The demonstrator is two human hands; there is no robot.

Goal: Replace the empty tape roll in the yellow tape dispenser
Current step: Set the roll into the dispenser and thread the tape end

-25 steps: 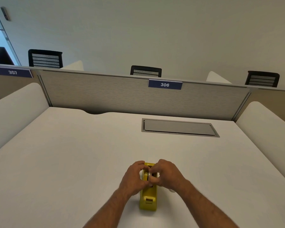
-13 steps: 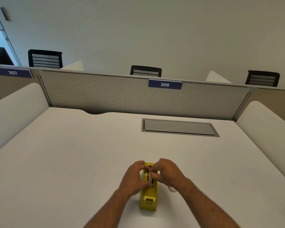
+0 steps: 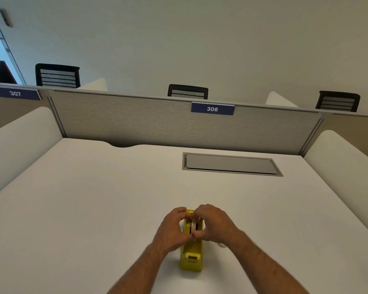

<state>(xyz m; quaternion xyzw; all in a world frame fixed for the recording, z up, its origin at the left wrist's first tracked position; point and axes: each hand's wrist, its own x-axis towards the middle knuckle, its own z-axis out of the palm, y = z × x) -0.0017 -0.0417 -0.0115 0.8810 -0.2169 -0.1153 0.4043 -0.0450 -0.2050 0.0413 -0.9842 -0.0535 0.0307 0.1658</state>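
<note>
The yellow tape dispenser (image 3: 191,257) stands on the white desk (image 3: 94,209), its cutter end toward me. A pale tape roll (image 3: 193,225) sits upright in the dispenser's slot. My left hand (image 3: 172,229) cups the dispenser's left side, with fingertips at the roll. My right hand (image 3: 214,224) pinches the roll from the right. Both hands hide most of the roll and the hub. A small white object (image 3: 221,244) peeks out under my right wrist; what it is cannot be told.
A grey cable hatch (image 3: 232,164) is set flush in the desk behind the dispenser. A fabric partition (image 3: 136,124) with the label 306 closes the far edge. White side panels flank the desk left and right. Black chairs stand beyond the partition.
Both hands stay on the dispenser. The fingers have shifted slightly around the roll, which now sits a little lower between them.
</note>
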